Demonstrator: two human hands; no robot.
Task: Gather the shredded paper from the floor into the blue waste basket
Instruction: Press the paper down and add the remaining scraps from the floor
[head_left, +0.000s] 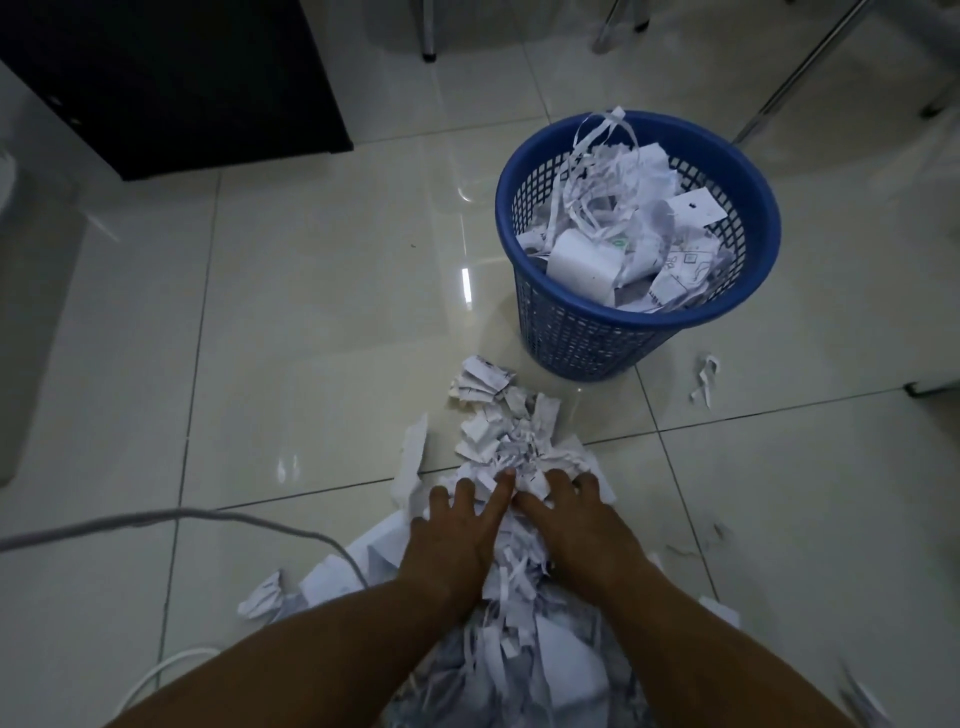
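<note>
shredded paper lies heaped on the tiled floor at lower centre, near the part-filled blue waste basket at upper right. left hand presses flat on the heap, fingers spread and released; right hand beside it, fingertips buried, grip unclear.

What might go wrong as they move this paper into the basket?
The basket already looks nearly full, with strips poking above its rim, so more paper may spill over. The loose pile under the left hand and right hand could shed shreds when lifted. A cable runs beside the pile and might get snagged.
</note>
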